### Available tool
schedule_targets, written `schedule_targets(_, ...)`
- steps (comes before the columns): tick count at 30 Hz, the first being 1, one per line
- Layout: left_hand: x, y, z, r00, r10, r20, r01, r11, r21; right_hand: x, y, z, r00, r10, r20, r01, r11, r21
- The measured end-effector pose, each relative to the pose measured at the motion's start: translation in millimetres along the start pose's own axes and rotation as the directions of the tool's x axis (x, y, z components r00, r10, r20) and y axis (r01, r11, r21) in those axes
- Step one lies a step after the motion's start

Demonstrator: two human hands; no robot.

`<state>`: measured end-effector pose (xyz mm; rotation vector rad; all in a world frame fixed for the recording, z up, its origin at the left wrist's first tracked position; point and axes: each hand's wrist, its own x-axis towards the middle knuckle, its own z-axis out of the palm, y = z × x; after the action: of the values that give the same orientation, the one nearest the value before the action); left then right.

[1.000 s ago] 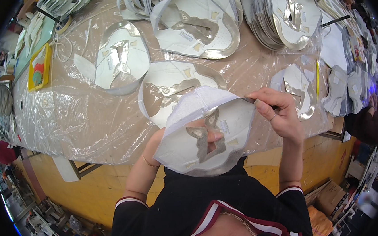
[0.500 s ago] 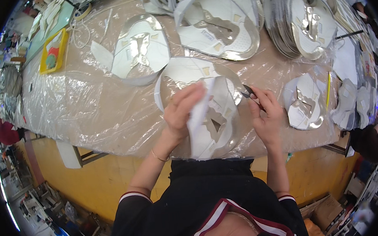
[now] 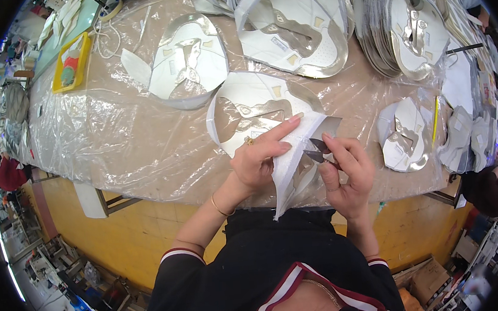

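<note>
Folding a white cut piece point(image 3: 290, 170) up on edge at the near rim of the desk point(image 3: 114, 148), the left hand point(image 3: 258, 157) pinches it between thumb and curled fingers, with the forefinger laid straight along its top fold, likely to keep the floppy sheet taut and steady. Just right of that piece, the right hand point(image 3: 346, 168) has its fingers pressed together around a small dark tool point(image 3: 317, 149), whose tip touches the piece's silver corner; what kind of tool it is cannot be told. Behind the piece, three more white-and-silver pieces lie flat and singly on the clear plastic sheet covering the desk: one touching it point(image 3: 251, 105), two farther back point(image 3: 191, 57). Far right of the piece stands a thick stack point(image 3: 408, 29), too many to count, and a smaller one point(image 3: 402, 134) lies nearer. Well to the far left sits one yellow tray point(image 3: 72, 64).
</note>
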<state>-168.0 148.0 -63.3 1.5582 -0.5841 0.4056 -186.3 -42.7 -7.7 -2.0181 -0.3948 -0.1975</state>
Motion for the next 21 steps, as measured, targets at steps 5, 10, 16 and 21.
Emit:
schedule_targets(5, 1, -1, -1, 0.995, 0.058, 0.078, -0.063, 0.996, 0.058, -1, -4, 4, 0.999, 0.028, -0.031, -0.025, 0.994, 0.106)
schedule_targets(10, 6, 1, -12, 0.960, 0.184, 0.209, -0.229, 0.950, 0.215, -6, -4, 7, 0.998, 0.030, -0.064, -0.025, 0.998, 0.065)
schedule_targets(16, 13, 1, -12, 0.923, 0.293, 0.250, -0.360, 0.886, 0.291, -6, -6, -1, 0.995, -0.051, -0.082, 0.036, 0.983, -0.178)
schedule_targets(21, 14, 2, -7, 0.929, 0.305, 0.208, -0.359, 0.878, 0.317, -3, -7, -2, 0.986, -0.090, -0.139, 0.057, 0.973, -0.224)
